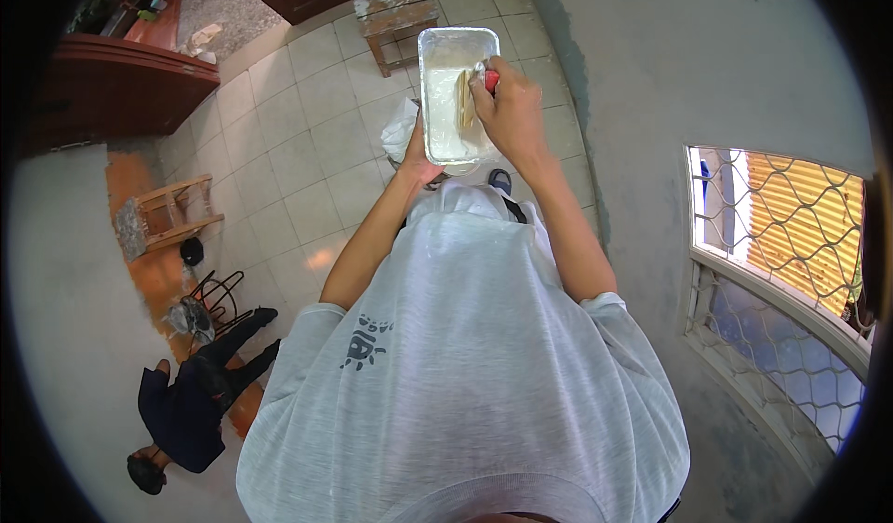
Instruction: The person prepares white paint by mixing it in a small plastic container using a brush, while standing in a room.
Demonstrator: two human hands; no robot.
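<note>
Out over the pale tiled floor [307,123], just ahead of the person's grey shirt [493,300], I see a rectangular tray [458,32] held in mid-air, coated inside with a wet-looking white mix [443,95]. The left hand [420,162] grips its near left corner, fingers partly hidden beneath; the right hand [514,113] is closed round a red-handled tool [464,102], perhaps a wide brush, inside the tray. One hand seems to bear the whole weight, so a hard push at the far end could tip the tray and spill the mix over a shoe [500,181]. An overloaded tool might drip, too.
</note>
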